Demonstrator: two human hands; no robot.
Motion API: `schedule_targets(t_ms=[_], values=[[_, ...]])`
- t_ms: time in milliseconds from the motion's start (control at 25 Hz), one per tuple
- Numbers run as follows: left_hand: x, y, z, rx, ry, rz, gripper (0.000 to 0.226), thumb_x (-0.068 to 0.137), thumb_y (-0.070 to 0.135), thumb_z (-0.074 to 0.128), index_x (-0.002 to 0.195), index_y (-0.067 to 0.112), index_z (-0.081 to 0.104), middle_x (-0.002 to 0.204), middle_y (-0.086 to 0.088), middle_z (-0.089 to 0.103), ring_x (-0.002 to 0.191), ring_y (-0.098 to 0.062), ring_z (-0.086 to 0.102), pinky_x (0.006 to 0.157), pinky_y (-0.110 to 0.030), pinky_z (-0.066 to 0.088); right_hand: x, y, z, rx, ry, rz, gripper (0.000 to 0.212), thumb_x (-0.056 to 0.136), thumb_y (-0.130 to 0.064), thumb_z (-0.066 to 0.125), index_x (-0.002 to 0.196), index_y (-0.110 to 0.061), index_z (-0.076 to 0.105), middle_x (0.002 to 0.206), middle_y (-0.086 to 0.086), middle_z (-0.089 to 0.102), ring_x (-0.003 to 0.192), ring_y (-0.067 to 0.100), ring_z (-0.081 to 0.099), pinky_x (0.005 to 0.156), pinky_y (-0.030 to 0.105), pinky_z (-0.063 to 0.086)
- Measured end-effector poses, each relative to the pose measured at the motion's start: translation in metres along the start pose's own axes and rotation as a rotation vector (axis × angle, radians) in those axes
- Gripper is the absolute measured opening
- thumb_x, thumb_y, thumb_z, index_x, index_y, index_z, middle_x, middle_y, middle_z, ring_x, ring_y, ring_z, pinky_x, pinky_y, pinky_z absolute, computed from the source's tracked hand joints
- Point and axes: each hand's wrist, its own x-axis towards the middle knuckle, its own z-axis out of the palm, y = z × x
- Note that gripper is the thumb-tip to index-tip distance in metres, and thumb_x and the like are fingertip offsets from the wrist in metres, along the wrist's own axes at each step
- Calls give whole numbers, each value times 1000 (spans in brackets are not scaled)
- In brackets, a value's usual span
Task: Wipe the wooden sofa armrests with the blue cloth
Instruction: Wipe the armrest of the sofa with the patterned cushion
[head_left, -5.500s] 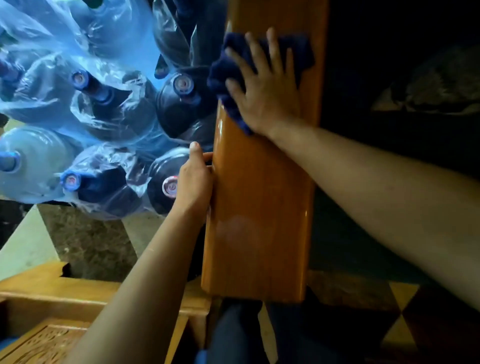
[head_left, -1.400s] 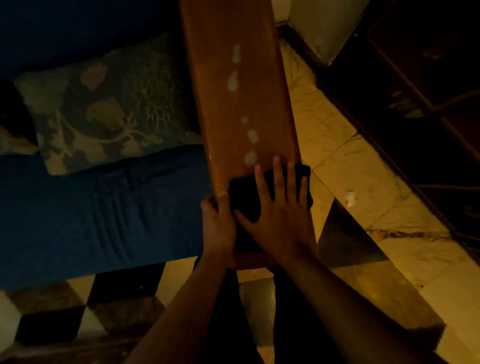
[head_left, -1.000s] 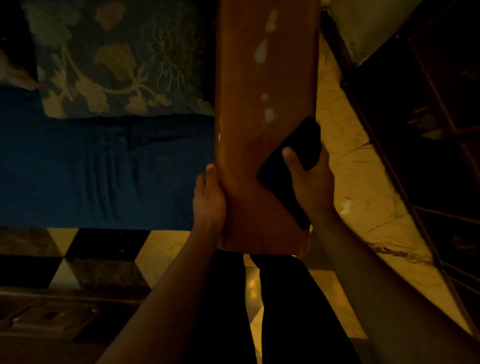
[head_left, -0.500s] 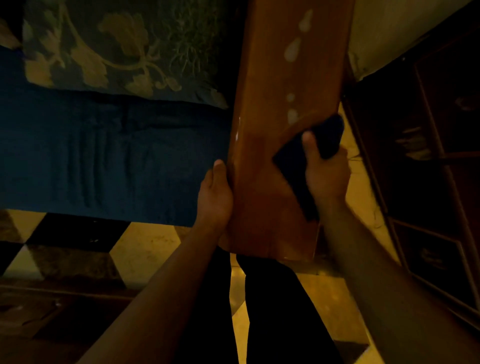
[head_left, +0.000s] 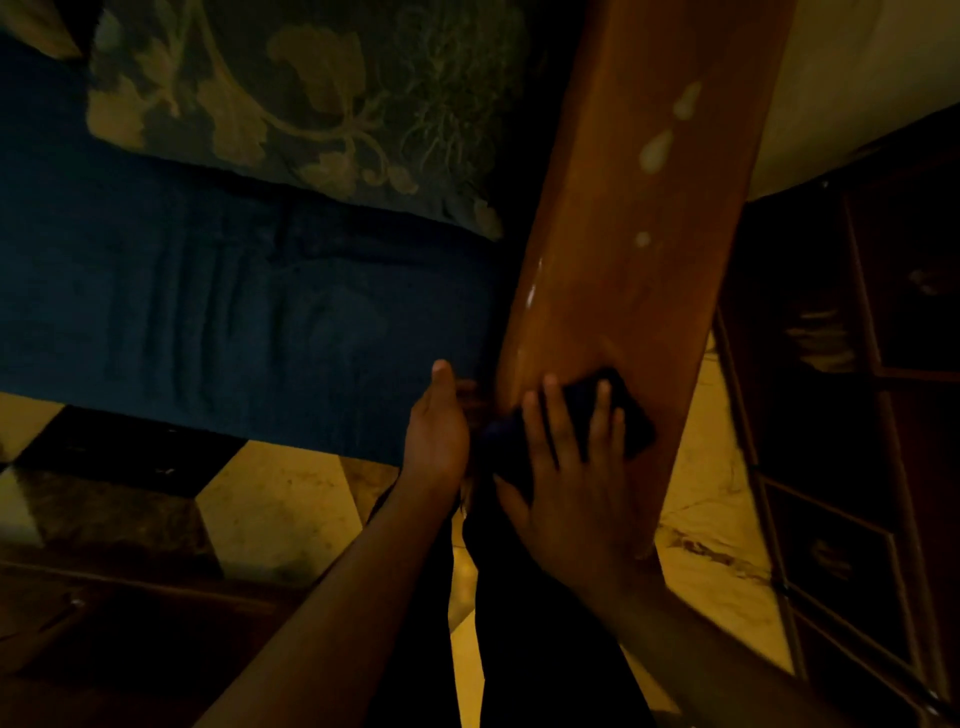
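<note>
Right hand (head_left: 569, 483) flat, pressing blue cloth (head_left: 631, 415); armrest (head_left: 639, 249) runs near-to-far, leaning right.

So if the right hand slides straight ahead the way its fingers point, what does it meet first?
Mostly bare wood: the right hand presses the blue cloth flat on the armrest, fingers pointing up its length. The first things ahead look like the pale spots on the surface.

Right hand (head_left: 569, 483) flat; left hand (head_left: 439, 431) edgewise
</note>
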Motion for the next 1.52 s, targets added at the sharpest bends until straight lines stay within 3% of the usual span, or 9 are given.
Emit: schedule_targets(t_ms=[200,360,520,640,800,1040,1160,1280,1520], values=[[8,12,-6,-194,-73,-98,60,100,67,27,104,24,69,98,-4,78,92,-23,73,74,-38,53,192,33,-66,-428,-171,-397,59,93,-54,41,122,-13,73,137,13,65,149,41,33,127,58,4],[9,11,1,-81,-146,-61,60,99,70,24,117,28,63,111,-2,69,103,-19,65,82,-39,51,302,38,-106,-774,-485,-243,66,105,-57,33,140,-6,57,147,22,53,140,41,42,124,54,18],[20,26,2,-175,-65,-22,61,102,62,28,131,18,58,126,-10,65,114,-27,63,105,-54,48,232,2,-86,-732,-644,-639,58,105,-56,36,127,-11,64,123,14,65,116,33,57,90,35,42],[31,46,0,-252,23,-3,61,104,57,29,130,12,60,127,-14,66,114,-28,64,102,-51,49,154,-3,-85,-447,-690,-603,55,98,-58,38,104,-15,72,97,6,66,102,30,56,99,43,37],[53,86,19,-173,-120,-26,67,101,67,22,105,18,68,100,-10,72,90,-24,69,74,-39,53,250,65,-106,-545,-419,-702,65,97,-58,26,107,-15,75,103,9,71,104,34,61,101,48,40],[72,153,77,22,-79,172,83,84,85,15,101,24,69,95,-3,69,88,-22,65,82,-44,50,453,147,-169,-685,-314,-331,58,104,-52,32,123,-10,66,129,11,65,124,33,49,110,43,31],[84,186,101,-91,57,154,76,90,80,19,93,24,70,90,-5,71,87,-26,66,78,-41,48,424,149,-150,-504,-111,-520,50,102,-47,42,110,-8,72,119,11,71,119,33,58,107,39,28],[91,218,128,-143,198,162,75,91,78,20,93,22,70,102,-11,73,92,-28,67,82,-42,52,357,195,-149,-147,-52,-699,57,103,-50,43,147,-16,54,156,4,50,151,32,33,125,45,14],[91,283,168,-52,197,204,78,94,76,23,102,19,75,98,-3,73,90,-22,68,87,-41,52,385,242,-158,80,98,151,87,100,-69,31,165,-16,6,173,7,1,159,32,-5,129,50,-1]])
